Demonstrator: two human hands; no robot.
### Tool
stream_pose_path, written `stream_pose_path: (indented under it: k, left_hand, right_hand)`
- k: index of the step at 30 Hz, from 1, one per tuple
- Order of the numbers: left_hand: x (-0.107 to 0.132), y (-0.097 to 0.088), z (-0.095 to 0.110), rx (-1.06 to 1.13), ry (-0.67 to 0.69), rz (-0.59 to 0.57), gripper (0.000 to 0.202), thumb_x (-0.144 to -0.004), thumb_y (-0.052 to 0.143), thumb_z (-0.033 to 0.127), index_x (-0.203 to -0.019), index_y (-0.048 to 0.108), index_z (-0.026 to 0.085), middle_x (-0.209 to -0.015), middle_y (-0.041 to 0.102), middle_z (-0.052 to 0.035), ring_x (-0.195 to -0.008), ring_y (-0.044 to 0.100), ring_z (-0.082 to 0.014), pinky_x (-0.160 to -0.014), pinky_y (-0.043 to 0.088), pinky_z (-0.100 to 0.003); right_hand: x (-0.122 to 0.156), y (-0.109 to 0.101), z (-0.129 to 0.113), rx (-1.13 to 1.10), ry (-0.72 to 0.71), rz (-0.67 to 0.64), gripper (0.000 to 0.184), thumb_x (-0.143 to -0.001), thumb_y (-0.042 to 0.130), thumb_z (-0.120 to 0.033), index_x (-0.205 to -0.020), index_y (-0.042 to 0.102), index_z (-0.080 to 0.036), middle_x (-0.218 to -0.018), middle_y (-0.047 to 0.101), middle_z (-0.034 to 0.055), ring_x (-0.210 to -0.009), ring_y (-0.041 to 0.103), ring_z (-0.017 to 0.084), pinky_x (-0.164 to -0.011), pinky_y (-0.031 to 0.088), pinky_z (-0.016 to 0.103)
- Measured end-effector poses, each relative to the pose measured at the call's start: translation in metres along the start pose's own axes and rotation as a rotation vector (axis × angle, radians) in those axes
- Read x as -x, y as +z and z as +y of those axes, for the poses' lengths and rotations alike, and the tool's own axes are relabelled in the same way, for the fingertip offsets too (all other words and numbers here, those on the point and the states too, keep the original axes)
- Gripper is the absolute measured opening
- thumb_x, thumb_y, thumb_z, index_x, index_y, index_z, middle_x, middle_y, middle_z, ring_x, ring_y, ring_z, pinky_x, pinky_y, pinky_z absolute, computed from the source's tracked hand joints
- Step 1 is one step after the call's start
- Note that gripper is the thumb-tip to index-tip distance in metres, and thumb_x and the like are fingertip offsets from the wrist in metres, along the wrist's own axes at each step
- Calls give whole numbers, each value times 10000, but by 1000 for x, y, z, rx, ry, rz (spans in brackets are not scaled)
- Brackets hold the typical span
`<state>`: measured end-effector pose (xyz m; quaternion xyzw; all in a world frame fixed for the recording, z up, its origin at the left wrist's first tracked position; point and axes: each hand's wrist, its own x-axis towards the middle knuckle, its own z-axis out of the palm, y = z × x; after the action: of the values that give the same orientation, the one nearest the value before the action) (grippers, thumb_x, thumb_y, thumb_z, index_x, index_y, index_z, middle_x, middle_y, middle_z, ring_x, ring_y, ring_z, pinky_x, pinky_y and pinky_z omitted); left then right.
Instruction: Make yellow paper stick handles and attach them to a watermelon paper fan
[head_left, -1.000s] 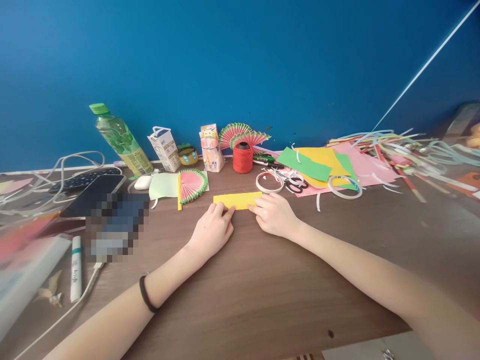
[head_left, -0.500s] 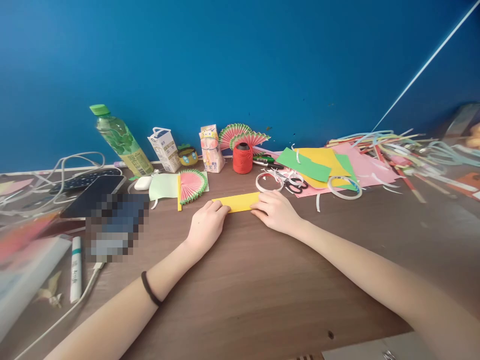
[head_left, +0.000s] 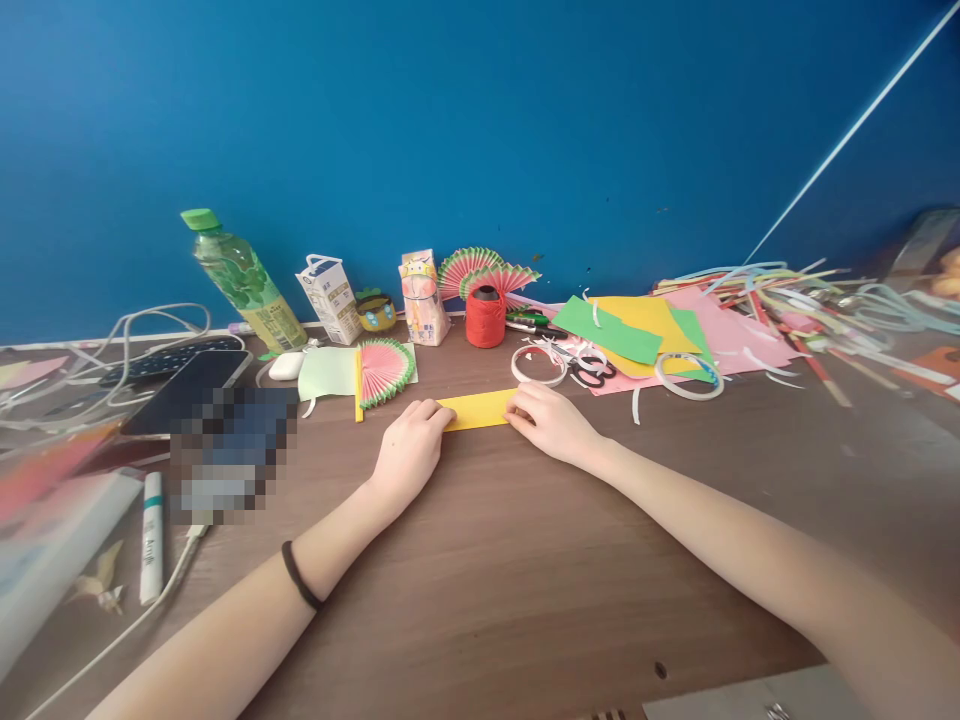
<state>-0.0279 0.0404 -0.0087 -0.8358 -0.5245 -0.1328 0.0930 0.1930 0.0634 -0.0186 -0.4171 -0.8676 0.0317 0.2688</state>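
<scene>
A narrow yellow strip of paper (head_left: 480,409) lies across the brown table, stretched between my two hands. Closed on its left end is my left hand (head_left: 409,445), thumb and fingers pinching the edge. My right hand (head_left: 551,422) pinches the right end, its fingers bent over the paper. Just left of my left hand, a pink and green pleated paper fan (head_left: 386,373) with a yellow edge rests on a pale green sheet (head_left: 326,373). Behind my right hand are a roll of tape (head_left: 517,370) and black-handled scissors (head_left: 594,372).
Along the blue wall stand a green-capped bottle (head_left: 247,285), a milk carton (head_left: 330,300), a decorated carton (head_left: 423,300) and a red thread spool (head_left: 486,318). Coloured sheets (head_left: 619,335) and another tape roll (head_left: 664,388) lie right. A marker (head_left: 151,540) and phone (head_left: 187,395) are left.
My left hand has slid slightly left along the yellow paper's end. The strip sits a little nearer to me, and my right fingers have shifted slightly.
</scene>
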Motion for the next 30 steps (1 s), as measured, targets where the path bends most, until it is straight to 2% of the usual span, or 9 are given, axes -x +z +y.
stream_pose_path:
  k: [4, 7, 12, 17, 24, 30]
  left_hand:
    - [1, -1, 2, -13, 4, 17, 204, -884, 406, 177, -863, 607, 197, -831, 631, -32, -755, 541, -164, -621, 393, -264]
    - [2, -2, 2, -46, 31, 22, 168, -883, 445, 250, -822, 595, 203, -825, 634, -22, -741, 539, -157, -587, 363, -262]
    - [2, -4, 3, -102, 50, 12, 210, -892, 421, 208, -765, 588, 199, -791, 624, -20, -705, 517, -152, -537, 316, -256]
    - [1, -2, 1, -53, 43, 32, 217, -903, 403, 213, -784, 584, 190, -777, 633, -19, -729, 520, -153, -595, 348, -252]
    - [-1, 0, 2, -61, 13, 48, 246, -912, 363, 207, -799, 581, 196, -767, 629, -20, -730, 520, -157, -616, 351, -263]
    - [-1, 1, 0, -23, 27, 56, 240, -910, 350, 176, -812, 570, 185, -786, 604, -35, -743, 504, -169, -656, 369, -273]
  right_hand:
    - [0, -3, 0, -43, 25, -27, 148, -798, 608, -275, -721, 524, -180, -708, 546, 16, -684, 497, 153, -623, 377, 263]
    - [-1, -3, 2, -39, 3, -38, 160, -811, 595, -292, -719, 527, -179, -717, 554, 21, -679, 492, 149, -627, 369, 259]
    - [-2, -3, 3, 27, -46, -44, 185, -863, 518, -285, -717, 534, -174, -699, 548, 26, -655, 470, 147, -611, 350, 256]
    - [-1, 1, 6, 75, -91, -28, 192, -884, 477, -268, -742, 548, -158, -724, 549, 41, -685, 471, 156, -630, 362, 259]
    - [-4, 0, 3, 34, -13, -59, 187, -888, 469, -263, -747, 547, -170, -740, 530, 30, -730, 470, 159, -634, 357, 256]
    - [-6, -2, 2, -30, -17, -94, 194, -869, 491, -236, -692, 535, -171, -724, 513, 29, -751, 445, 168, -685, 366, 284]
